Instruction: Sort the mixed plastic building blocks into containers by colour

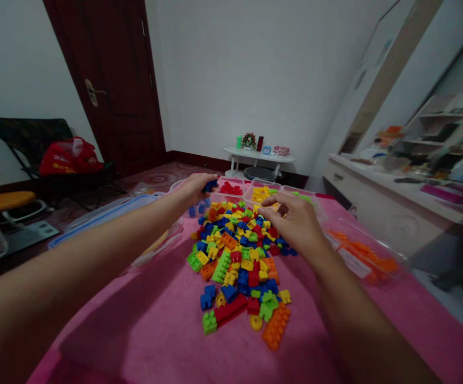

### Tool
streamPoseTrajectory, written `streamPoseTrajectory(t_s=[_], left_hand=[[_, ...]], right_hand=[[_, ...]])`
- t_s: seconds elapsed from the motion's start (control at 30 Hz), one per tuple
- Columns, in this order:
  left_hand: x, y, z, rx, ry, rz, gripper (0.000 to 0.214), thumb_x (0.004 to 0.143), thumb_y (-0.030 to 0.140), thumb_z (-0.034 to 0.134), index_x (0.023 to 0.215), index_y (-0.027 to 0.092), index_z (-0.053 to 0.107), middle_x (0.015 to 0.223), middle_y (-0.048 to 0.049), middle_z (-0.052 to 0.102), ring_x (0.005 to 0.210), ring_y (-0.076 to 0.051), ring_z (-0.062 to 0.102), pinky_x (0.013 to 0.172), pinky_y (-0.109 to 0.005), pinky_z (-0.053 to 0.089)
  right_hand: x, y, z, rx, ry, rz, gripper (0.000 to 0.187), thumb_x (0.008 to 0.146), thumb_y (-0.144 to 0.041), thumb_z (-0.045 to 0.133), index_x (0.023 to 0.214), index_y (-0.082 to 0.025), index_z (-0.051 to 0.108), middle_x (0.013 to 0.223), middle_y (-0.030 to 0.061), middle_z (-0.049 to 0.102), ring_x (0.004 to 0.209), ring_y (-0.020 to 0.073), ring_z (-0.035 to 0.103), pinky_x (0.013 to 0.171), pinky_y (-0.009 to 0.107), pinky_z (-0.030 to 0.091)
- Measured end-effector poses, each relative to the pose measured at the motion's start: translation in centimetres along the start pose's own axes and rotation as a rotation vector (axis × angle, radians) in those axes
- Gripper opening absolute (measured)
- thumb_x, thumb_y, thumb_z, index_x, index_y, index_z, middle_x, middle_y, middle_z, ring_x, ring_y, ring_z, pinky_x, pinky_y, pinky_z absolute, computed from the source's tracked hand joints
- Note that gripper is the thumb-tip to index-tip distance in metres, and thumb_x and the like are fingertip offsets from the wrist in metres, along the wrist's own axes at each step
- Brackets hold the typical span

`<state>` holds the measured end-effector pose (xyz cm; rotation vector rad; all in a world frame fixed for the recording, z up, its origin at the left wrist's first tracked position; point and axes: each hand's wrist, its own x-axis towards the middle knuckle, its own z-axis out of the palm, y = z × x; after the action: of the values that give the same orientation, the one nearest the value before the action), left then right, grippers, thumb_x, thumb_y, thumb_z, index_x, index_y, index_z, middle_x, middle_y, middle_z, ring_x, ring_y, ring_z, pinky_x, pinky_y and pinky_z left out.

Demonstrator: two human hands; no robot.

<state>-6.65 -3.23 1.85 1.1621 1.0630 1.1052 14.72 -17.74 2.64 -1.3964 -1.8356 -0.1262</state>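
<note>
Forearms (99,261) extend; left hand (200,184) grips blue brick (210,185), right (293,212) loosely curled.

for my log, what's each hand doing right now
Left hand: closed, holding a dark blue block.
Right hand: half-curled over the block pile; whether it grips anything cannot be told.

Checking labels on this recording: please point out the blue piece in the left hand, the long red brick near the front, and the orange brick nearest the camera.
Blue piece (210,185): head view, its exposed part.
Long red brick (231,311): head view, middle of its length.
Orange brick (276,326): head view, its studded face.
</note>
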Motion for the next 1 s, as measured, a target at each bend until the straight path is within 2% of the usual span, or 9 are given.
streamPoseTrajectory(t_s=[0.07,0.2,0.3,0.47,0.57,0.67,0.73,0.83,1.0], left_hand=[[1.7,0.6,-1.9,0.252,0.081,0.149,0.018,0.073,0.028,0.066,0.080,0.013,0.059,0.066,-0.0010,0.060,0.052,-0.006,0.052,0.046,-0.015,0.039],[2.1,0.6,-3.6,0.765,0.070,0.301,0.029,0.063,0.036,0.072,0.082,0.015,0.069,0.076,-0.0042,0.068,0.072,-0.015,0.060,0.063,-0.021,0.044],[0.3,-0.2,-2.4,0.938,-0.010,0.479,0.029,0.066,0.036,0.069,0.090,0.019,0.072,0.095,-0.0053,0.070,0.091,-0.020,0.061,0.078,-0.024,0.044],[-3.6,-2.3,1.3,1.015,-0.306,0.712,0.023,0.074,0.025,0.061,0.093,0.019,0.072,0.099,-0.0068,0.069,0.094,-0.020,0.060,0.089,-0.029,0.042],[-4.8,-3.7,3.1,1.036,-0.404,0.695,0.025,0.074,0.024,0.060,0.097,0.019,0.071,0.102,-0.0064,0.068,0.097,-0.020,0.059,0.091,-0.029,0.041],[-4.9,-4.7,4.6,1.052,-0.426,0.674,0.028,0.075,0.022,0.057,0.100,0.020,0.070,0.103,-0.0062,0.068,0.097,-0.021,0.059,0.090,-0.029,0.041],[-4.7,-5.2,5.5,1.032,-0.409,0.677,0.027,0.075,0.020,0.056,0.098,0.018,0.071,0.100,-0.0070,0.069,0.094,-0.021,0.060,0.087,-0.030,0.043],[-4.2,-5.4,7.0,0.956,-0.362,0.641,0.025,0.074,0.018,0.054,0.093,0.016,0.071,0.094,-0.0069,0.070,0.087,-0.020,0.062,0.081,-0.029,0.045],[-3.8,-4.8,9.1,0.647,-0.310,0.450,0.021,0.076,0.020,0.057,0.091,0.013,0.069,0.086,-0.0057,0.070,0.078,-0.015,0.062,0.070,-0.024,0.048]], right_hand=[[0.0,0.3,0.2,-0.020,-0.006,-0.010,0.012,0.076,-0.029,0.063,0.078,-0.018,0.068,0.079,0.0031,0.065,0.069,0.0141,0.056,0.064,0.025,0.039],[-0.1,0.9,0.6,-0.071,-0.046,0.029,0.012,0.077,-0.028,0.061,0.081,-0.019,0.068,0.086,0.0038,0.066,0.072,0.0149,0.057,0.066,0.025,0.039],[-0.1,1.8,1.1,-0.140,-0.137,0.084,0.012,0.077,-0.026,0.060,0.084,-0.020,0.068,0.090,0.0037,0.067,0.075,0.0157,0.057,0.067,0.026,0.040],[-1.0,3.8,3.0,-0.247,-0.355,0.128,0.025,0.074,-0.020,0.061,0.098,-0.023,0.067,0.104,0.0041,0.066,0.091,0.0182,0.058,0.077,0.027,0.040],[-1.8,4.5,4.4,-0.276,-0.450,0.145,0.046,0.071,-0.027,0.067,0.116,-0.025,0.059,0.113,0.0056,0.063,0.099,0.0217,0.058,0.080,0.029,0.041],[-2.4,4.6,5.3,-0.273,-0.457,0.123,0.059,0.070,-0.033,0.069,0.125,-0.023,0.052,0.121,0.0077,0.059,0.107,0.0240,0.055,0.082,0.030,0.040],[-2.6,4.6,5.6,-0.262,-0.437,0.094,0.054,0.071,-0.031,0.066,0.123,-0.022,0.053,0.118,0.0079,0.061,0.106,0.0236,0.056,0.082,0.029,0.040],[-2.4,4.8,5.6,-0.249,-0.397,0.090,0.034,0.073,-0.023,0.058,0.106,-0.021,0.061,0.103,0.0062,0.065,0.093,0.0205,0.060,0.073,0.026,0.040],[-1.6,5.8,4.7,-0.146,-0.321,0.196,0.017,0.068,-0.019,0.056,0.084,-0.019,0.063,0.071,0.0005,0.063,0.064,0.0139,0.056,0.056,0.023,0.035]])
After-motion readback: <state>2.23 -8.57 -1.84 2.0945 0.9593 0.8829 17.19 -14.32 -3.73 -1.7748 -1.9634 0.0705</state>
